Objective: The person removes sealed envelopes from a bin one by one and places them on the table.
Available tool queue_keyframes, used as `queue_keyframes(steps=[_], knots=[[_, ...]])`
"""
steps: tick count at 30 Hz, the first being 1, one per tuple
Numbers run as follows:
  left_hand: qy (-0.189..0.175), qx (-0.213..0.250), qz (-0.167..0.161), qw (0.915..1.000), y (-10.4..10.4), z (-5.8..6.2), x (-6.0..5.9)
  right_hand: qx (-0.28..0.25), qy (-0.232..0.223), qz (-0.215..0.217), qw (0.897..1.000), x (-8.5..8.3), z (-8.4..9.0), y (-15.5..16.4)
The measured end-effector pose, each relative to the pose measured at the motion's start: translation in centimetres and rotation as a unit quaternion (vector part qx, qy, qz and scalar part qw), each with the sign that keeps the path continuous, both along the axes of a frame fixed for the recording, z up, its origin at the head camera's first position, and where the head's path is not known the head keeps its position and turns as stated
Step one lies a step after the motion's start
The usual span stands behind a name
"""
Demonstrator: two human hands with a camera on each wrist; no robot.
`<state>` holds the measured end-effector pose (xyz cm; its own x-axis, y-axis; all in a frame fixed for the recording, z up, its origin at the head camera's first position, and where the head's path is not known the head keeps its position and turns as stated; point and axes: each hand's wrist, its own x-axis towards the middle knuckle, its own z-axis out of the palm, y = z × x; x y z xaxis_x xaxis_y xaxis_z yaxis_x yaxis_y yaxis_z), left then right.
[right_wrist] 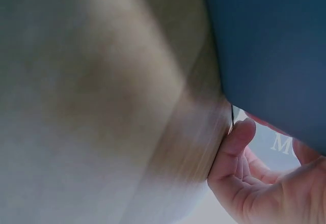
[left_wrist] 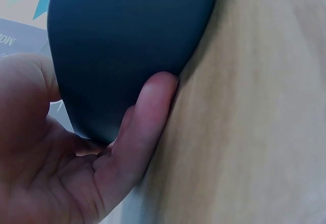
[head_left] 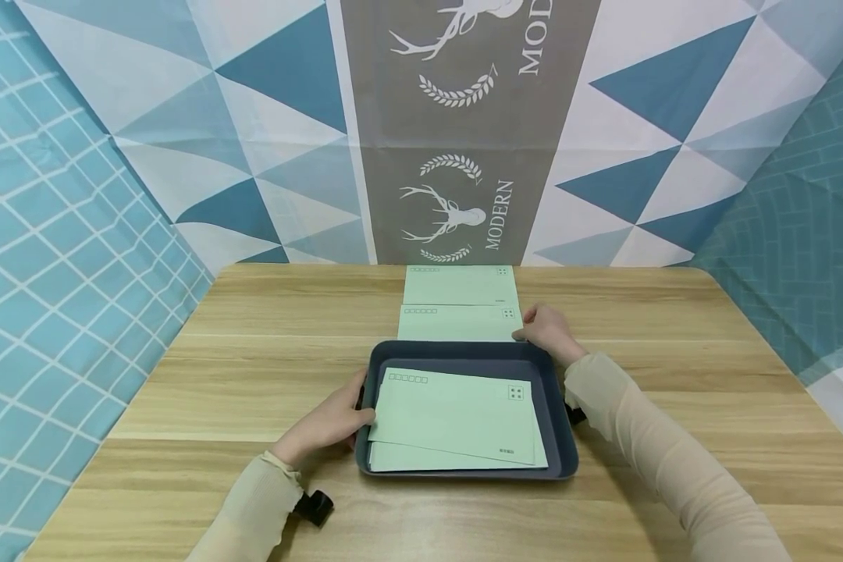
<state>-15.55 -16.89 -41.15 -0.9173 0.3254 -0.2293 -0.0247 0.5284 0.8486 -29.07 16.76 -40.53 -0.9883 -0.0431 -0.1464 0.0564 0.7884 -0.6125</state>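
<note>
A dark blue-grey tray (head_left: 559, 425) sits mid-table with two pale green envelopes in it, the top one (head_left: 457, 410) lying askew over the lower one (head_left: 407, 460). My left hand (head_left: 358, 410) grips the tray's left rim. In the left wrist view a finger (left_wrist: 153, 107) lies under the tray's outer wall (left_wrist: 127, 46). Just beyond the tray lies another green envelope (head_left: 449, 322). My right hand (head_left: 523, 332) pinches its right near corner with curled fingers. In the right wrist view that hand (right_wrist: 254, 183) shows beside the tray's outer wall (right_wrist: 270, 46); the envelope is not clear there.
A second loose envelope (head_left: 460, 285) lies farther back, partly under the near one, at the far edge of the wooden table (head_left: 218, 375). A patterned backdrop (head_left: 457, 140) rises right behind it. Small black cameras (head_left: 314, 506) are strapped to both wrists.
</note>
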Motion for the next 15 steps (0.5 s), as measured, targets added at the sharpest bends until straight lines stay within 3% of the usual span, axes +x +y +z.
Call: queue_keyframes(steps=[9, 15], knots=[[-0.002, 0.008, -0.001, 1.0000, 0.1, -0.1, 0.0, -0.031, -0.007, -0.013, 0.999, 0.3, -0.1, 0.3], [-0.008, 0.011, 0.000, 0.9999, 0.0, -0.2, -0.1, -0.076, 0.003, 0.001, 0.997, 1.1, 1.2, 0.6]])
